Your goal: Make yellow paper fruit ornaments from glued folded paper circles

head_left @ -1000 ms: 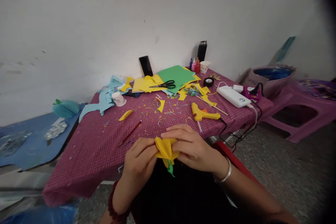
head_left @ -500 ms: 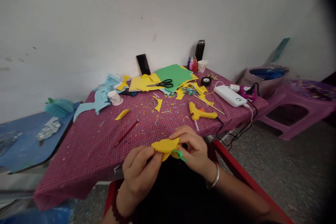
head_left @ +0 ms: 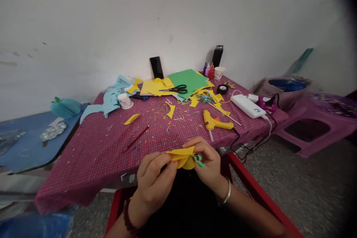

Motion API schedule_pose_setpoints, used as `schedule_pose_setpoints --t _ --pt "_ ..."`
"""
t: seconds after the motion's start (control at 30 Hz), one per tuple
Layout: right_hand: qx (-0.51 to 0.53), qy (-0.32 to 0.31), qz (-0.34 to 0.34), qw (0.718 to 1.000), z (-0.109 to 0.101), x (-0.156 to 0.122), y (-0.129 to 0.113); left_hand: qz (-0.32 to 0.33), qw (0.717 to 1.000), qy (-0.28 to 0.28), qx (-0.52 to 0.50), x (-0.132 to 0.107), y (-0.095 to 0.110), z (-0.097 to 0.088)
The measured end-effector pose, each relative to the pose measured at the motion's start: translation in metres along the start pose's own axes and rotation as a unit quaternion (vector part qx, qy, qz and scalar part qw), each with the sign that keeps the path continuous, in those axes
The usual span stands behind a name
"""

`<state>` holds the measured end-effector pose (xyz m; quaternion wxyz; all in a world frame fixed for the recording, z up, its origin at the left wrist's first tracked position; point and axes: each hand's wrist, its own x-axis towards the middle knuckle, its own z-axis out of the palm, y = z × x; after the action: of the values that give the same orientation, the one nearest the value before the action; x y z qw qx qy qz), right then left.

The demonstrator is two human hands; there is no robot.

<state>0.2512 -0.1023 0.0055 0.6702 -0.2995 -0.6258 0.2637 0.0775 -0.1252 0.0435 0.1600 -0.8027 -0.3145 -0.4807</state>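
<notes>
A yellow layered paper craft with a curled green strip at its right end is held between both hands, just off the table's front edge. My left hand pinches its left tip between thumb and fingers. On the other end, my right hand grips near the green strip, its fingertips partly behind the paper. Beyond the hands, a yellow glue gun lies on the checked tablecloth. To the left are a dark red pencil-like stick and a yellow paper piece.
Black-handled scissors rest on yellow and green paper sheets at the back. A white power bank, black tape and paper cup stand around them. Cables hang off the right edge near a pink stool.
The yellow craft has tilted between my hands, so more of its lower layers and the green curl show. The whole scene has shifted slightly right in view.
</notes>
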Motion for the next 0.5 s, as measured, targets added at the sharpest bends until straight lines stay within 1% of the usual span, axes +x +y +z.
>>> schedule_pose_setpoints --t 0.07,0.13,0.2,0.3,0.37,0.43,0.5 --pt "-0.003 -0.006 -0.008 1.000 -0.002 0.002 -0.001 -0.023 0.999 -0.023 -0.038 0.004 0.001 0.001" --pt "-0.011 -0.026 -0.024 0.999 -0.004 0.006 -0.005 -0.061 0.992 -0.061 -0.097 0.008 0.000 0.001" --pt "-0.019 -0.061 -0.047 0.997 -0.007 0.009 -0.009 -0.104 0.977 -0.097 -0.161 0.012 -0.002 0.000" --pt "-0.019 -0.104 -0.072 0.992 -0.009 0.011 -0.014 -0.149 0.956 -0.120 -0.224 0.015 -0.005 -0.002" --pt "0.001 -0.103 -0.056 0.993 -0.009 0.009 -0.015 -0.157 0.952 -0.118 -0.236 0.015 -0.006 -0.002" --pt "0.045 -0.093 -0.009 0.995 -0.008 0.007 -0.016 -0.147 0.954 -0.114 -0.236 0.015 -0.007 -0.002" --pt "0.082 -0.110 0.047 0.989 -0.009 0.008 -0.016 -0.132 0.955 -0.119 -0.236 0.015 -0.007 -0.002"
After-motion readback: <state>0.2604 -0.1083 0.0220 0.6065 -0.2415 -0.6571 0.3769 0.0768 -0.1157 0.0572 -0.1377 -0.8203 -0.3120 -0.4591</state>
